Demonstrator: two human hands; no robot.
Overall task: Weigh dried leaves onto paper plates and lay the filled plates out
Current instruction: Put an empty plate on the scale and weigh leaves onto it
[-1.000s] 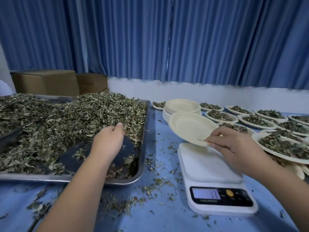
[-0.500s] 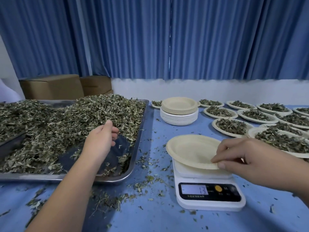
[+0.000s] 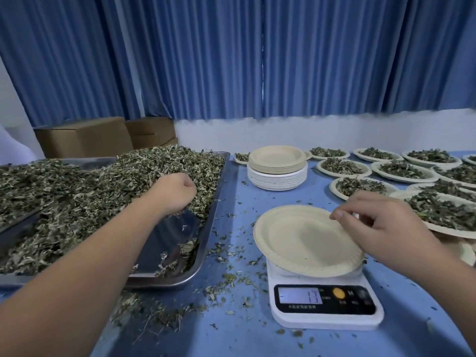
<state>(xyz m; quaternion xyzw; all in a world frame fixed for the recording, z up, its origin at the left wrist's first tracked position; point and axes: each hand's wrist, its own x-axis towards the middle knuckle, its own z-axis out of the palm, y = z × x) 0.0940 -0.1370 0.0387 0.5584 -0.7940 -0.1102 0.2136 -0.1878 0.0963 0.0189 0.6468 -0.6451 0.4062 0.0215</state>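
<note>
Left hand [image 3: 177, 194] has dug deeper, curling round dried leaves [image 3: 77, 202] in the steel tray [image 3: 170, 240] at the table's [image 3: 239, 228] left edge. Right hand [image 3: 381, 228] hovers loosely curled at the paper plate [image 3: 304, 243] on the scale [image 3: 324, 302], pinch unclear. The overhanging plate could tip when loaded.

Your scale [image 3: 325, 321] showed 13 on its lit display [image 3: 300, 296], with an M beside the yellow button [image 3: 338, 293], while the small print under the screen was too tiny to read.
</note>
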